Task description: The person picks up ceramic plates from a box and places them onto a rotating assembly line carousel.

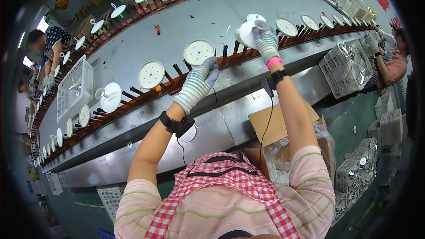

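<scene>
Where the bench (137, 46) lies to our left, we see a white basket (76, 106), then a ringed white disc (111, 98) and a holed disc (151, 75) on a row of dark pegs (177, 69). Our gloved left hand (197, 84) has its fingers partly curled at the lower rim of the next pale disc (199, 52); we cannot tell whether that grip pinches it. Our right hand (267, 44) has its grip closed around the edge of a white piece (248, 34), above the pegs. Beyond sits 1 more holed disc (287, 27).
</scene>
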Action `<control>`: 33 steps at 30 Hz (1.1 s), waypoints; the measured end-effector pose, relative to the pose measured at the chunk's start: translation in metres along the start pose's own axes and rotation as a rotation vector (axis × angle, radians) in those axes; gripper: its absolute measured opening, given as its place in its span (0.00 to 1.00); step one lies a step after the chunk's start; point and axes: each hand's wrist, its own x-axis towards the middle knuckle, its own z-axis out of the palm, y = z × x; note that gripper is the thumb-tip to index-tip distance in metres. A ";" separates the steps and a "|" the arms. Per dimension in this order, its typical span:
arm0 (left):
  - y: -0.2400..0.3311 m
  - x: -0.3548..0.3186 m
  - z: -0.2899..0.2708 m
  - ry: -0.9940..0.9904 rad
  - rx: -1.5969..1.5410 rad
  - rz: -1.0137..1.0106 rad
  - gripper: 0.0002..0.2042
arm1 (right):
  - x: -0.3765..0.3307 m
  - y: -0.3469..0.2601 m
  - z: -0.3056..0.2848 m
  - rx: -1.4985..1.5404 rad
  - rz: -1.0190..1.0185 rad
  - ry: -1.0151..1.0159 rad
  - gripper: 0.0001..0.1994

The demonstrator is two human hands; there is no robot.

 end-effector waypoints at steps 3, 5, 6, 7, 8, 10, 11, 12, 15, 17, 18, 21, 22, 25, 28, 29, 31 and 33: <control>0.001 0.018 -0.008 0.020 0.175 0.015 0.17 | -0.001 -0.024 0.016 0.137 0.019 -0.115 0.23; -0.008 0.045 -0.008 0.054 0.252 -0.031 0.20 | -0.006 -0.039 0.020 -0.033 0.009 -0.192 0.23; -0.010 0.061 -0.005 0.073 0.218 -0.052 0.21 | -0.009 -0.044 0.021 -0.059 -0.044 -0.177 0.22; -0.017 0.082 -0.005 0.073 0.246 -0.061 0.21 | -0.014 -0.056 0.020 -0.040 -0.064 -0.177 0.22; -0.025 0.105 -0.003 0.067 0.272 -0.064 0.21 | -0.016 -0.065 0.018 -0.025 -0.078 -0.174 0.22; -0.042 0.140 0.006 0.038 0.288 -0.107 0.22 | -0.020 -0.077 0.015 0.068 -0.038 -0.462 0.24; -0.051 0.158 0.010 -0.004 0.256 -0.234 0.24 | -0.029 -0.076 0.022 0.120 -0.157 -0.355 0.23; -0.061 0.158 0.006 0.001 0.253 -0.240 0.24 | -0.042 -0.084 0.027 0.180 -0.280 -0.257 0.22; -0.035 0.139 0.001 -0.208 0.475 -0.354 0.22 | -0.061 -0.091 0.034 0.366 -0.107 -0.336 0.20; -0.018 0.135 -0.024 -0.264 0.584 -0.356 0.20 | -0.043 -0.116 0.040 0.405 -0.071 -0.350 0.21; -0.025 0.126 -0.036 -0.314 0.691 -0.364 0.18 | -0.034 -0.137 0.035 0.285 0.050 -0.483 0.20; -0.104 0.111 -0.051 -0.022 0.895 0.109 0.17 | -0.007 -0.184 0.025 0.128 0.135 -0.654 0.20; -0.115 0.111 -0.054 0.153 1.029 0.220 0.20 | 0.000 -0.190 0.027 0.076 0.106 -0.675 0.20; -0.102 0.105 -0.066 0.069 0.528 -0.217 0.11 | -0.002 -0.172 0.048 0.096 0.036 -0.614 0.19; -0.147 0.088 -0.126 -0.297 1.240 0.360 0.11 | -0.055 -0.208 0.052 -0.080 -0.337 -0.313 0.12; -0.206 0.070 -0.188 0.026 0.449 0.031 0.11 | -0.068 -0.250 0.026 0.145 -0.327 -0.416 0.10; -0.178 0.083 -0.172 0.120 0.105 -0.317 0.15 | -0.120 -0.212 0.003 0.547 -0.310 -0.468 0.12; -0.154 0.060 -0.184 0.280 0.137 -0.241 0.14 | -0.182 -0.189 -0.028 0.958 -0.282 -0.298 0.13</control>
